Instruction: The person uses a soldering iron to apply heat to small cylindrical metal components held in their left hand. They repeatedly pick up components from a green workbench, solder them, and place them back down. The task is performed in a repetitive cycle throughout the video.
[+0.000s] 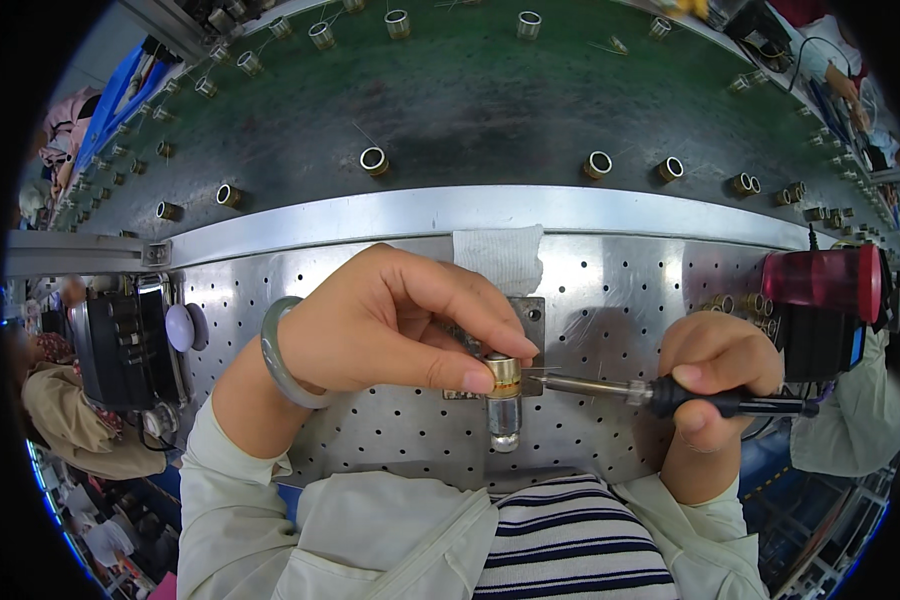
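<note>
A wide green conveyor belt (490,100) curves across the far side, dotted with small brass-ringed coils (374,160) standing well apart from one another. Nearer lies the perforated steel tabletop (620,290), with a red-capped container (825,277) at its right edge and a strip of white tape (500,255) stuck near the rail.

At the middle of the tabletop the left hand (390,320), a pale jade bangle (280,355) on its wrist, is closed around a small brass coil (503,373) seated on a shiny metal post (504,420), thumb and forefinger pinching its top. The right hand (715,375) is wrapped tight around the black handle of a soldering iron (660,393), held level, its tip touching or just beside the coil's right side; from here I can't quite tell whether it makes contact.

It looks like the soldering step on a coil lead is under way. The next move would seem to call for a steady iron, a brief touch at the joint, and the left hand keeping the coil from turning.
</note>
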A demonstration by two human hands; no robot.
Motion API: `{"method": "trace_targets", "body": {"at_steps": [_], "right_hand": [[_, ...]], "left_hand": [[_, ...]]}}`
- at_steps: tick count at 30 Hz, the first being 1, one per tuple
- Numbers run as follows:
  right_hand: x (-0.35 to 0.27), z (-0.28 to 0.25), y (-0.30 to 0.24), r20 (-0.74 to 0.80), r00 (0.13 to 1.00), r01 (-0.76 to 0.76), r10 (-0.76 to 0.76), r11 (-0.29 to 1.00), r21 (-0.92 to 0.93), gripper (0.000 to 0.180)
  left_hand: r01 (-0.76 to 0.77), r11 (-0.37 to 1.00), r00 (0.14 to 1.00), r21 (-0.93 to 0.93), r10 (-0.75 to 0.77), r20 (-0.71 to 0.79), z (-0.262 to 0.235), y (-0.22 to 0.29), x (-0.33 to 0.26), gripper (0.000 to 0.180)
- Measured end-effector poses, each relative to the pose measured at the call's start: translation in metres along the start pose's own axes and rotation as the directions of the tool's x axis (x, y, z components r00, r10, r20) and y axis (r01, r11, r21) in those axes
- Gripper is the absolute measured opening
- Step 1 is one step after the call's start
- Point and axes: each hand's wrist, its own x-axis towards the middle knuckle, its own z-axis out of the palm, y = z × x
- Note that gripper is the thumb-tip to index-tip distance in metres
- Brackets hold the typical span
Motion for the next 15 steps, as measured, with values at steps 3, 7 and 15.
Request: {"method": "trace_targets", "body": {"at_steps": [3,7,15], "right_hand": [[-0.005,0.003,0.003,-0.145,0.988,-0.027,0.045,0.992,0.123,0.022],[-0.006,0.008,0.003,-0.276,0.96,-0.049,0.049,0.999,0.008,0.027],[-0.002,0.014,-0.004,-0.294,0.941,-0.152,0.169,0.985,0.082,0.028]], "left_hand": [[-0.032,0.999,0.999,0.014,0.032,-0.001,-0.005,-0.002,-0.004,0.03],[-0.129,0.983,0.945,0.132,0.162,-0.285,-0.02,0.032,-0.004,0.032],[0.573,0.17,0.312,0.802,0.859,-0.405,-0.22,0.094,-0.082,0.024]]}}
